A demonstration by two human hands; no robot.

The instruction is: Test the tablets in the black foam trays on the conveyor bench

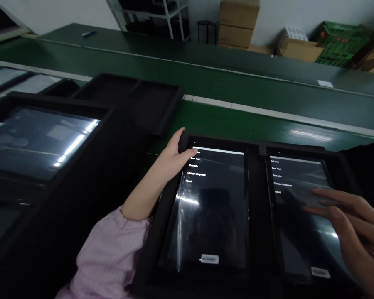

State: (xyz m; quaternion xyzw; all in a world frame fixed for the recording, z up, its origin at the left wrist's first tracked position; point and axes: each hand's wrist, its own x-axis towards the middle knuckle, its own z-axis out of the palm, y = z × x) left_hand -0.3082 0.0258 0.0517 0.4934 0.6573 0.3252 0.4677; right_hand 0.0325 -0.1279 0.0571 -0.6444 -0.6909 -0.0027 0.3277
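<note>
Left hand is curling at the far left corner of the black tray, thumb over left tablet; whether gripping, cannot tell. Right hand is spreading open over right tablet. Both are lying in-tray. Green counter is running beyond, cartons standing by the wall.
</note>
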